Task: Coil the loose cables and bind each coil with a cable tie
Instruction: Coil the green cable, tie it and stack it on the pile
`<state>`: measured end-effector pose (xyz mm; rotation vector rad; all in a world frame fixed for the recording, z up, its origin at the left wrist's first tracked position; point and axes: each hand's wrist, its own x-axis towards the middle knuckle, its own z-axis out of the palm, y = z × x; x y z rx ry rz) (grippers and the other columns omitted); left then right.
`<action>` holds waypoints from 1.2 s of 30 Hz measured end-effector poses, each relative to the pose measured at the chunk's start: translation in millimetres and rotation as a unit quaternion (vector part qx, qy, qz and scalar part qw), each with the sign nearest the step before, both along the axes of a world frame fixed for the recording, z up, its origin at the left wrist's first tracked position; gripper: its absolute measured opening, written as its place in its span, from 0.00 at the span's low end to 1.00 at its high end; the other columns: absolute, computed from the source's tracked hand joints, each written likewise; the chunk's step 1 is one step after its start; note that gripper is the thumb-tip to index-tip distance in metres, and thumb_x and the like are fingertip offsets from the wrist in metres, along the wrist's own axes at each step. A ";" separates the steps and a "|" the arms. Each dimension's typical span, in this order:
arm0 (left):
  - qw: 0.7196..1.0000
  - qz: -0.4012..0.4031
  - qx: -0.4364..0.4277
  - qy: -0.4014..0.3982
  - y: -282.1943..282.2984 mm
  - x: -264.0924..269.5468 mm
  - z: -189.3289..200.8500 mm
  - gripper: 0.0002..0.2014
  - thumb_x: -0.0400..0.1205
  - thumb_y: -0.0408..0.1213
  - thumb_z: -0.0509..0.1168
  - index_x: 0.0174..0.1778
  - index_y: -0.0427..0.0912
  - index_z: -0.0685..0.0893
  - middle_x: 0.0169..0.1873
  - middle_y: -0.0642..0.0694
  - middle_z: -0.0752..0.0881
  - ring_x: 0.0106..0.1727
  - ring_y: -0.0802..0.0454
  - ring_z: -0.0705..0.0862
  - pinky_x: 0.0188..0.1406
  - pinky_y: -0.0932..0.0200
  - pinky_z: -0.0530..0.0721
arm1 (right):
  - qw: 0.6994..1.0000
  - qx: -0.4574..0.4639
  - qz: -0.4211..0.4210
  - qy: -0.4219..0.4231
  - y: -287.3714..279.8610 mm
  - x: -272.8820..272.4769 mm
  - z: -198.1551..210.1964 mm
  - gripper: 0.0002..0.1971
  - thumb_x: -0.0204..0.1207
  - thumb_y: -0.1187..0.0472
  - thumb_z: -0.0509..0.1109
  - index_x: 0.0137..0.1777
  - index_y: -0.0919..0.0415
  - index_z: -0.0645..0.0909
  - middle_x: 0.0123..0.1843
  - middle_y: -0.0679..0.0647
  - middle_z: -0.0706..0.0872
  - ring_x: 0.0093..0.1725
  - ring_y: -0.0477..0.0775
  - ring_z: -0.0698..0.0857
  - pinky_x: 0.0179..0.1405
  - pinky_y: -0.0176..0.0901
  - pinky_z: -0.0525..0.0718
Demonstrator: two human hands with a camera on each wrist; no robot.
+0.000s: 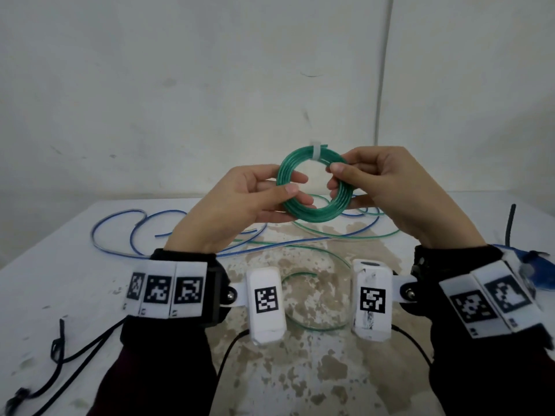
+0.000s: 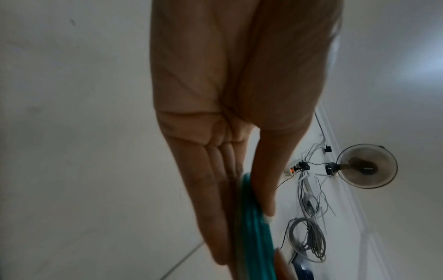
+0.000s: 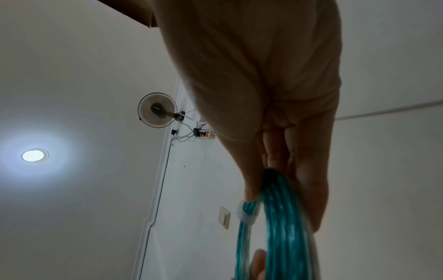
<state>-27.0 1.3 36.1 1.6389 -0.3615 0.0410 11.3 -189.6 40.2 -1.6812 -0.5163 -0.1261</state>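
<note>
Both hands, left (image 1: pixel 240 199) and right (image 1: pixel 387 187), pinch a green plastic cable coil (image 1: pixel 315 184) bound by a white tie (image 1: pixel 316 151); a loose tie could let loops spring apart.

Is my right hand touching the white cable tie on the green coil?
Touching. In the right wrist view the right hand thumb tip meets the white cable tie on the green coil.

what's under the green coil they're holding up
Loose green cable and blue cable on the table. The green coil and both hands cover where they cross.
</note>
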 end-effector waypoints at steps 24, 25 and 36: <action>0.999 0.019 -0.020 0.027 -44.0 6.5 -15.3 0.09 0.82 0.36 0.64 0.51 0.40 0.88 0.40 0.40 0.92 0.41 0.48 0.91 0.42 0.58 0.89 | 0.993 -0.003 0.032 0.113 -53.2 -11.7 -18.0 0.11 0.82 0.67 0.62 0.47 0.61 0.87 0.43 0.59 0.87 0.43 0.50 0.87 0.42 0.45 0.90; 0.999 0.006 -0.016 0.033 -55.8 6.9 -19.6 0.09 0.82 0.37 0.63 0.51 0.39 0.88 0.40 0.39 0.91 0.41 0.47 0.91 0.43 0.57 0.90 | 0.992 -0.007 0.029 0.121 -67.9 -15.9 -22.2 0.10 0.82 0.67 0.62 0.48 0.62 0.87 0.43 0.58 0.87 0.43 0.49 0.87 0.42 0.44 0.89; 0.970 -0.034 -0.136 0.198 -161.1 34.2 -83.9 0.11 0.86 0.36 0.58 0.46 0.40 0.85 0.31 0.47 0.88 0.32 0.53 0.88 0.36 0.60 0.84 | 0.930 0.101 -0.286 0.207 -249.1 -17.9 -74.8 0.09 0.79 0.70 0.67 0.57 0.73 0.79 0.43 0.63 0.85 0.38 0.54 0.88 0.32 0.42 0.90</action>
